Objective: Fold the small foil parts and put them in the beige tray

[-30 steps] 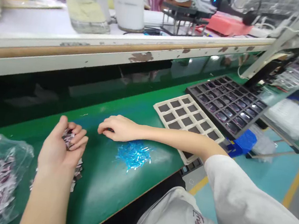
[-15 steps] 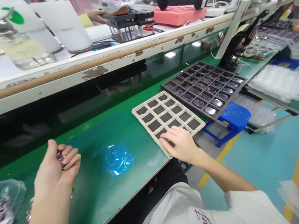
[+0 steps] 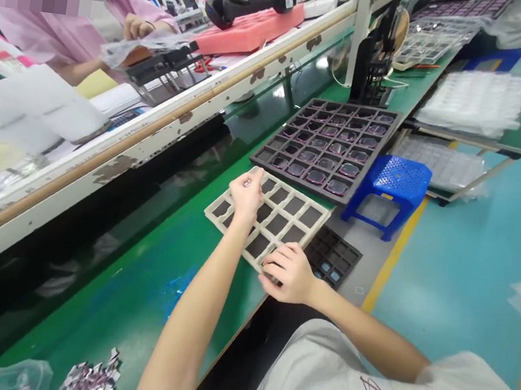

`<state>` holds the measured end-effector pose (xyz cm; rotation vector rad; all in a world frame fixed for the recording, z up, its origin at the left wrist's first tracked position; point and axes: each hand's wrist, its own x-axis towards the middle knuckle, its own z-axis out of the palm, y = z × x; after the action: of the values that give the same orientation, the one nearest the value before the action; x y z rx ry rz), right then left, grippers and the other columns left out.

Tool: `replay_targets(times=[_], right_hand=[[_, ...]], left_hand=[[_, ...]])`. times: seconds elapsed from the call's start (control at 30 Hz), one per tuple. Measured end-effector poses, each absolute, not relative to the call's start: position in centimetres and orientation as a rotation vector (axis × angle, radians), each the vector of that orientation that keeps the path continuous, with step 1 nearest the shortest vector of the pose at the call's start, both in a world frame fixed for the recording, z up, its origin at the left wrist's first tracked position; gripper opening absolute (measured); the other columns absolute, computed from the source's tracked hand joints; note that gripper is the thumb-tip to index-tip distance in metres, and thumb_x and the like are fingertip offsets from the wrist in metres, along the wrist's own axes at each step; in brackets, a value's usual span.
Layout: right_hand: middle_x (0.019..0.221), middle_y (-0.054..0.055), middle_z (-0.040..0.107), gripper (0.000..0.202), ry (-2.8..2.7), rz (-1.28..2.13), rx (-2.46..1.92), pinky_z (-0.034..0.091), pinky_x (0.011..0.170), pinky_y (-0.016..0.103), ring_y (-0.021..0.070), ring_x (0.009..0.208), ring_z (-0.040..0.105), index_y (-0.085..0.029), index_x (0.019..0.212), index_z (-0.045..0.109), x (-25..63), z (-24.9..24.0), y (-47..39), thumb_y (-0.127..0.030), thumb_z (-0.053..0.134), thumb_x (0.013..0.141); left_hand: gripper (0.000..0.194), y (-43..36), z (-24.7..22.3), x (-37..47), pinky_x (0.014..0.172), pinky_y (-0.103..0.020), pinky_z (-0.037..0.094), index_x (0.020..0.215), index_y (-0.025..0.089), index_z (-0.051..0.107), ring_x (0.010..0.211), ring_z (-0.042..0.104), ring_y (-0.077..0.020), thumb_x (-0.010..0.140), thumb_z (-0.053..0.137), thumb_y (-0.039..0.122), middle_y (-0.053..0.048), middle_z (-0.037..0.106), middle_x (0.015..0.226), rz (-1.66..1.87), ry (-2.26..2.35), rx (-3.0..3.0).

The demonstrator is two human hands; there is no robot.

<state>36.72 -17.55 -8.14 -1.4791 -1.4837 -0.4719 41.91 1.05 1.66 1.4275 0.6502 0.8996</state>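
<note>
My left hand (image 3: 245,194) is closed above the far-left part of a cream compartment tray (image 3: 318,222). A small shiny piece glints between its fingers. My right hand (image 3: 289,273) lies at the tray's near corner, with its fingers bent over the rim and the thumb below them. Dark squares line the tray's compartments. On the green bench at the lower left lies a heap of small shiny purplish pieces (image 3: 93,380), and beside it is a clear plastic bag (image 3: 13,376). My left forearm partly covers some blue film scraps (image 3: 175,292).
Beyond the cream tray, a dark tray (image 3: 302,173) holds purple-rimmed lens-like pieces. A smaller black tray (image 3: 350,257) sits below the bench edge, near a blue stool (image 3: 400,174). White trays (image 3: 476,101) are stacked at right. Across the raised shelf (image 3: 169,124), a person in pink handles clear plastic.
My left hand has moved from above the bench at lower left to above the cream tray. My right hand stays at the tray's near edge. The view has shifted, showing more of the black tray.
</note>
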Motion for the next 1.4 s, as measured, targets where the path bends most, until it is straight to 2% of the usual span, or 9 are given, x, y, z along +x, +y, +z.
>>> replay_targets(times=[0.2, 0.47, 0.6, 0.7, 0.8, 0.9, 1.07, 1.27, 1.4], right_hand=[[0.089, -0.001, 0.080, 0.019, -1.482, -0.496, -1.452, 0.046, 0.087, 0.042, 0.0177, 0.084, 0.069, -0.023, 0.082, 0.063, 36.9, -8.2, -17.5, -0.029, 0.075, 0.095], [0.086, -0.003, 0.078, 0.025, -1.496, -0.482, -1.447, 0.045, 0.086, 0.041, 0.0162, 0.081, 0.068, -0.023, 0.078, 0.060, 37.2, -8.0, -17.3, -0.030, 0.074, 0.096], [0.087, -0.003, 0.079, 0.024, -1.505, -0.481, -1.442, 0.046, 0.087, 0.041, 0.0165, 0.083, 0.068, -0.023, 0.079, 0.061, 37.5, -8.0, -17.4, -0.030, 0.076, 0.096], [0.087, -0.002, 0.079, 0.021, -1.496, -0.479, -1.446, 0.047, 0.087, 0.041, 0.0172, 0.084, 0.068, -0.023, 0.081, 0.062, 37.5, -8.0, -17.5, -0.029, 0.076, 0.096], [0.089, -0.002, 0.079, 0.018, -1.486, -0.472, -1.456, 0.047, 0.088, 0.042, 0.0178, 0.084, 0.069, -0.023, 0.084, 0.063, 37.4, -8.1, -17.6, -0.026, 0.076, 0.095], [0.090, -0.002, 0.080, 0.015, -1.484, -0.472, -1.471, 0.048, 0.090, 0.042, 0.0180, 0.085, 0.069, -0.023, 0.086, 0.064, 37.4, -8.2, -17.6, -0.025, 0.077, 0.094], [0.093, -0.001, 0.081, 0.013, -1.479, -0.447, -1.491, 0.048, 0.092, 0.043, 0.0186, 0.086, 0.069, -0.024, 0.088, 0.066, 37.3, -8.1, -17.8, -0.025, 0.077, 0.094], [0.093, -0.001, 0.081, 0.012, -1.473, -0.435, -1.495, 0.048, 0.093, 0.043, 0.0185, 0.086, 0.069, -0.024, 0.089, 0.066, 37.2, -8.2, -17.9, -0.025, 0.078, 0.093], [0.095, 0.000, 0.081, 0.011, -1.483, -0.408, -1.508, 0.048, 0.095, 0.044, 0.0193, 0.088, 0.069, -0.024, 0.091, 0.068, 37.3, -8.2, -18.1, -0.024, 0.078, 0.093]], left_hand=[[0.046, 1.9, -1.2, 42.9, 0.046, -0.021, 0.036, 0.053, 0.021, 0.052, 0.042, 0.049, -0.0095, 0.090, 0.074, 0.039, 0.004, 0.049, 0.047, 0.786, 0.619, 1.592], [0.046, 3.3, -1.5, 40.4, 0.069, -0.030, 0.057, 0.059, 0.020, 0.068, 0.066, 0.074, -0.0200, 0.093, 0.069, 0.051, -0.006, 0.072, 0.064, 0.719, 0.498, 1.576], [0.051, 3.4, -1.2, 39.1, 0.093, -0.041, 0.061, 0.096, 0.017, 0.082, 0.093, 0.083, -0.0296, 0.102, 0.059, 0.061, -0.013, 0.085, 0.090, 0.607, 0.448, 1.587], [0.066, 3.3, -0.8, 38.1, 0.118, -0.051, 0.050, 0.137, 0.017, 0.075, 0.128, 0.076, -0.0348, 0.107, 0.050, 0.070, -0.015, 0.086, 0.113, 0.522, 0.384, 1.666], [0.071, 3.2, -0.5, 37.3, 0.135, -0.053, 0.030, 0.163, 0.025, 0.054, 0.151, 0.060, -0.0309, 0.111, 0.042, 0.070, -0.012, 0.079, 0.139, 0.460, 0.263, 1.720], [0.074, 3.4, -0.6, 37.1, 0.139, -0.054, 0.023, 0.176, 0.036, 0.029, 0.158, 0.053, -0.0284, 0.111, 0.038, 0.072, -0.008, 0.064, 0.162, 0.380, 0.170, 1.711], [0.090, 4.2, -1.5, 37.3, 0.136, -0.058, 0.029, 0.179, 0.039, 0.005, 0.149, 0.062, -0.0341, 0.108, 0.055, 0.065, -0.014, 0.058, 0.166, 0.397, 0.199, 1.688], [0.095, 4.8, -2.2, 37.7, 0.133, -0.060, 0.033, 0.177, 0.035, 0.017, 0.157, 0.053, -0.0347, 0.096, 0.067, 0.032, -0.015, 0.054, 0.169, 0.380, 0.223, 1.667], [0.085, 4.5, -0.1, 36.9, 0.136, -0.055, 0.031, 0.172, 0.035, 0.032, 0.163, 0.045, -0.0322, 0.096, 0.068, 0.042, -0.012, 0.055, 0.169, 0.452, 0.220, 1.582]])
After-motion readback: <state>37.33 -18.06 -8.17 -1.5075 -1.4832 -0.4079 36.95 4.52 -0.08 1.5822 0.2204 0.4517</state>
